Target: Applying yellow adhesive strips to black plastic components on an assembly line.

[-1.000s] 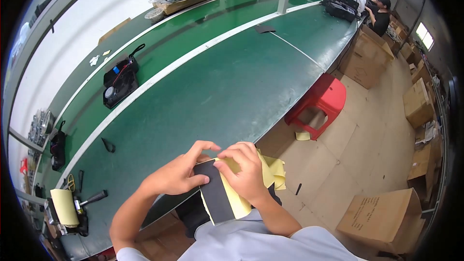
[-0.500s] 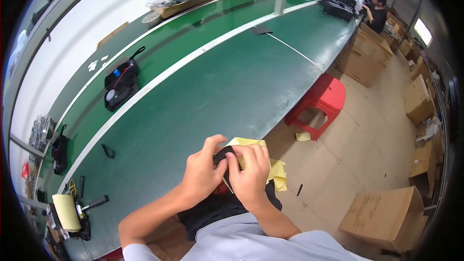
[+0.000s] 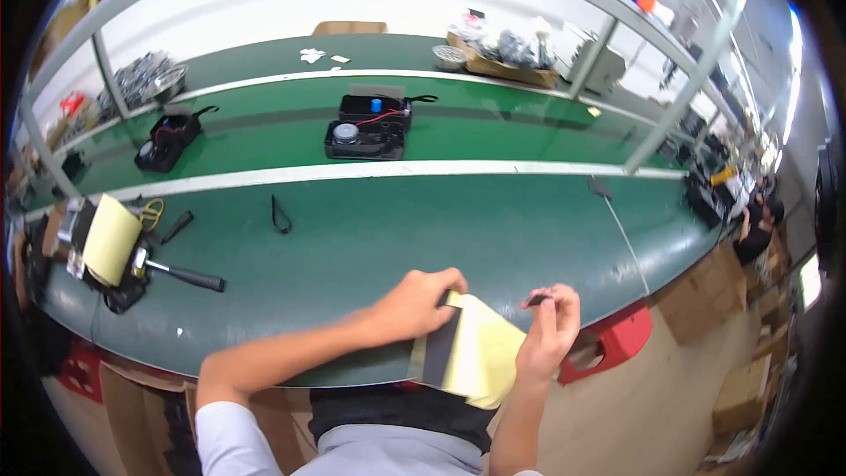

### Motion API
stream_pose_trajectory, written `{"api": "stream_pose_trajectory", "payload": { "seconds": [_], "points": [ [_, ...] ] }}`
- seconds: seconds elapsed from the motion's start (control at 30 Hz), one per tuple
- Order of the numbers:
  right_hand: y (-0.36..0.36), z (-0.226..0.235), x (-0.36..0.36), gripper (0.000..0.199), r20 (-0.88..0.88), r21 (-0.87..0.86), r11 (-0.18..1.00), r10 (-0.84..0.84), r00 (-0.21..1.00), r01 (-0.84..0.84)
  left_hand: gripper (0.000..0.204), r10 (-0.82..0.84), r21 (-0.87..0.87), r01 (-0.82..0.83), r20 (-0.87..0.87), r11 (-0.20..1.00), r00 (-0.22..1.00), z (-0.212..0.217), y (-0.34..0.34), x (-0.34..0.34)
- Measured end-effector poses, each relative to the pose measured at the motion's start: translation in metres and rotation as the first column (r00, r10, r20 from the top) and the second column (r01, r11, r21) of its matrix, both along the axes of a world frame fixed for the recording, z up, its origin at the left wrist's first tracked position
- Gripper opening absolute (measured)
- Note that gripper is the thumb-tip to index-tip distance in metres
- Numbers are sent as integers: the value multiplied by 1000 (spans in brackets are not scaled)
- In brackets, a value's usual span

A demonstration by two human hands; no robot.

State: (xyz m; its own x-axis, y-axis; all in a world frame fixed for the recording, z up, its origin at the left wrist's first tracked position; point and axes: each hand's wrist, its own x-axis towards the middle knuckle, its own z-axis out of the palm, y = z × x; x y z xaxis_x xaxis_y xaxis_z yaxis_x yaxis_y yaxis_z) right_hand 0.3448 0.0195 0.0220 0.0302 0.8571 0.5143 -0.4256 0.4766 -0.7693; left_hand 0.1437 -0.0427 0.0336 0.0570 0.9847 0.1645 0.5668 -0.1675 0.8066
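Observation:
My left hand (image 3: 412,304) is closed on the top edge of a yellow backing sheet (image 3: 486,351), which hangs over the bench's front edge. Along the sheet's left part runs a black strip (image 3: 438,354). To the right of the sheet and apart from it, my right hand (image 3: 548,339) is raised. Between its thumb and fingers it pinches a small black piece (image 3: 538,300), whose exact kind is too small to make out.
On the green bench (image 3: 370,238) lie a hammer (image 3: 189,276), a black strap loop (image 3: 280,216) and a yellow roll (image 3: 112,240). Open black cases with wiring (image 3: 366,132) sit on the green strip behind. Red stools (image 3: 612,339) and cartons (image 3: 705,295) stand beyond the front edge.
My hands were together over the sheet; my right hand has moved off to the right with the small black piece. The view has swung left along the bench.

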Motion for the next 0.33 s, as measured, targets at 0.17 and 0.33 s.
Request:
{"api": "stream_pose_trajectory", "payload": {
  "seconds": [0.17,0.33],
  "points": [
    [57,46,-56,7,378,-208,907,419,826,-366,45,199,-242,-238,-175,941,964,14,-42,-126],
    [53,31,-119,9,503,-330,588,771,390,-738,44,518,-69,-658,-557,750,649,27,-135,-219]
  ]
}}
